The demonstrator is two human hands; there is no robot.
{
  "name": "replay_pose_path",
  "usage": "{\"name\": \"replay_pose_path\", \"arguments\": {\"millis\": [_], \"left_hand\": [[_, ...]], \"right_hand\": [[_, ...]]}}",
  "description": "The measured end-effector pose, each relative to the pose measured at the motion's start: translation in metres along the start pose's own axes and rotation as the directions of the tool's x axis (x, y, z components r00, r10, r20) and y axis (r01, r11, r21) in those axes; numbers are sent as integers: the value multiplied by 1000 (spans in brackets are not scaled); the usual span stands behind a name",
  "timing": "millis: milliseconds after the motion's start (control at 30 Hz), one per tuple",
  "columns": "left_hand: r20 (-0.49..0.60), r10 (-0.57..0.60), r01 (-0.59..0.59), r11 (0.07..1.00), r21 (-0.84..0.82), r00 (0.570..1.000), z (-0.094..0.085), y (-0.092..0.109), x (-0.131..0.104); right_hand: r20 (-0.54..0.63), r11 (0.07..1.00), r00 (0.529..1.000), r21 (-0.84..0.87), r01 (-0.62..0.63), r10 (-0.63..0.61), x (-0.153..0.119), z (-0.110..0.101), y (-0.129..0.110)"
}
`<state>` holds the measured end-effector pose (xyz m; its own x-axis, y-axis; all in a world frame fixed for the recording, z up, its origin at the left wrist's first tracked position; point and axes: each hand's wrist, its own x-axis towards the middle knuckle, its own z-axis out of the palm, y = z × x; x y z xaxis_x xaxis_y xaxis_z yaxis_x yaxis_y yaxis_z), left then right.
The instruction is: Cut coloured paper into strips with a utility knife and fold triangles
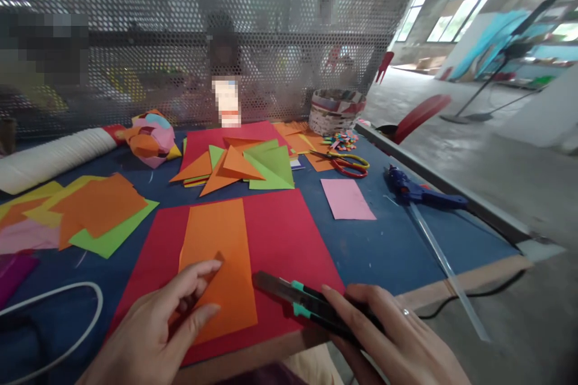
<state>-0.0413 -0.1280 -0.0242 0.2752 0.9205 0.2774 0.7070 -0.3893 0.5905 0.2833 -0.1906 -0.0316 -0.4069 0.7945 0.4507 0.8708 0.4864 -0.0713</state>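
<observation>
An orange paper strip (226,234) lies lengthwise on a large red sheet (284,234) at the front of the table. My left hand (171,307) hovers at the strip's left side, thumb and fingers apart, holding nothing. In my right hand (388,325) is a black and teal utility knife (311,301). Its grey blade end points left, over the red sheet beside the strip's right edge. The thumb and part of the handle are hidden under my right hand.
Behind the red sheet are folded orange and green papers (266,165). Loose coloured papers (103,204) and a white cable (97,301) lie left. Pink paper (347,198), scissors (350,163) and a blue glue gun (419,192) lie right. A woven basket (336,111) stands behind, near perforated metal (158,48).
</observation>
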Motion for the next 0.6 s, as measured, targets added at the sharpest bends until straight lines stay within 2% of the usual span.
{"name": "replay_pose_path", "arguments": {"millis": [167, 267, 400, 500, 567, 600], "left_hand": [[30, -98, 99, 994, -40, 995, 1, 9, 1], [76, -92, 93, 996, 0, 993, 1, 13, 8], [108, -2, -8, 995, 95, 994, 1, 11, 13], [133, 76, -96, 985, 146, 988, -2, 9, 17], [214, 164, -200, 967, 156, 963, -6, 7, 24], [277, 213, -260, 954, 145, 937, -8, 6, 29]], "right_hand": [[61, 997, 997, 57, -48, 44, -5, -6, -14], [79, 996, 995, 74, -59, 53, -8, -12, -20], [82, 995, 995, 75, -66, 60, -9, -19, -28], [26, 996, 999, 76, -47, 45, -8, -21, -31], [-14, 998, 1000, 64, -15, 16, -8, -21, -33], [-24, 999, 1000, 54, 2, 0, -7, -20, -33]]}}
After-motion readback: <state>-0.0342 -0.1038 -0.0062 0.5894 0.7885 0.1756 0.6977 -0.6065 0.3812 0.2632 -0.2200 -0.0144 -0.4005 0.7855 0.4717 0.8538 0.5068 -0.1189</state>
